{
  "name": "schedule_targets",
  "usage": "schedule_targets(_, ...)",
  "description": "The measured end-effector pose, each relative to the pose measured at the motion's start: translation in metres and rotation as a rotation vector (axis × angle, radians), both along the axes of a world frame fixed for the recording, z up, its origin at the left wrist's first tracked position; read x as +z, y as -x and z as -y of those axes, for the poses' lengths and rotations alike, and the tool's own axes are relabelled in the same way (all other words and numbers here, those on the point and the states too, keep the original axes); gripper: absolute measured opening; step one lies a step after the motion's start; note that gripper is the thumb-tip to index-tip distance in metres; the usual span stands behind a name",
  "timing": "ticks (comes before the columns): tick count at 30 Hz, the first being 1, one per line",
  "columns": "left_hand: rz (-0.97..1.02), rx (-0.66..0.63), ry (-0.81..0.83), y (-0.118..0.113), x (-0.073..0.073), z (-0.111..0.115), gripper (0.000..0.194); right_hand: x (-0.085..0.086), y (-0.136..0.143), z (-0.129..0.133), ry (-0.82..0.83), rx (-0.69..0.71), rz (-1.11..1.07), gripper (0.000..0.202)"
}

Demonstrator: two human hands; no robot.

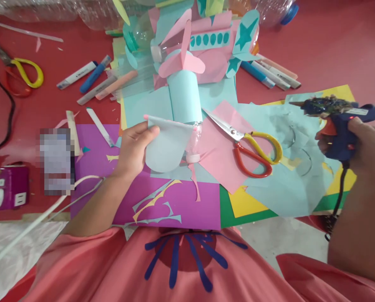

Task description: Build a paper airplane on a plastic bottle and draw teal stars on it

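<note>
Between the thumb and fingers of my left hand (138, 144) is a pale blue paper piece (166, 144) with a rounded lower edge and pink along its top. My right hand (360, 140) is wrapped round a dark blue glue gun (341, 136), its nozzle pointing left above pale blue paper. Behind the held piece lies a bottle wrapped in light blue paper (185, 96), its clear neck towards me. Scissors with red and yellow handles (240, 138) rest open on pink paper (228, 167), between my hands.
A pink and blue paper-covered bottle model (209, 46) stands at the back, with markers (94, 73) beside it. Another pair of scissors (17, 67) lies at the far left, above a phone (57, 161) and a purple power socket box (7, 186). Paper scraps (157, 203) lie on purple paper (193, 214).
</note>
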State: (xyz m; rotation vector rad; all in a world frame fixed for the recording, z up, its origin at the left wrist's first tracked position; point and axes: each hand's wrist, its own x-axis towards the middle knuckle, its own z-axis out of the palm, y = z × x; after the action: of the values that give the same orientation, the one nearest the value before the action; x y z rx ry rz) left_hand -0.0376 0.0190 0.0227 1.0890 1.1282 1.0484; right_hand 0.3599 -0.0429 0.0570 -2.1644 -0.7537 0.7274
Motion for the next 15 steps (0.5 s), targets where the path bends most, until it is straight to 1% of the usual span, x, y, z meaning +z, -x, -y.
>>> schedule_targets(3,-0.010,-0.056,0.031,-0.005,0.002,0.004,0.039,-0.009,-0.007,0.005,0.011,-0.282,-0.097,0.023)
schedule_targets(5,-0.007,-0.077,0.040,-0.007,0.002,0.006,0.043,-0.013,-0.011,0.009,0.015,-0.319,-0.084,0.019)
schedule_targets(7,-0.002,-0.108,0.047,-0.007,0.003,0.008,0.048,-0.015,-0.020,0.014,0.095,-0.289,-0.032,0.020)
schedule_targets(8,0.000,-0.129,0.049,-0.007,0.004,0.009,0.052,-0.015,-0.026,0.016,0.162,-0.267,0.010,0.022)
schedule_targets(9,0.002,-0.149,0.052,-0.007,0.005,0.010,0.055,-0.014,-0.032,0.018,0.266,-0.211,0.070,0.025)
schedule_targets(11,0.004,-0.179,0.061,-0.007,0.007,0.012,0.060,-0.009,-0.040,0.023,0.422,-0.116,0.237,0.028)
schedule_targets(12,0.006,-0.184,0.065,-0.008,0.008,0.013,0.061,-0.005,-0.040,0.024,0.496,-0.060,0.380,0.026)
schedule_targets(13,0.010,-0.181,0.066,-0.009,0.008,0.014,0.061,-0.001,-0.035,0.026,0.527,-0.023,0.516,0.025)
schedule_targets(14,0.013,-0.179,0.070,-0.010,0.009,0.015,0.061,0.004,-0.025,0.026,0.468,-0.001,0.584,0.026)
schedule_targets(15,0.014,-0.179,0.076,-0.011,0.008,0.016,0.060,0.009,-0.011,0.027,0.341,0.024,0.567,0.024)
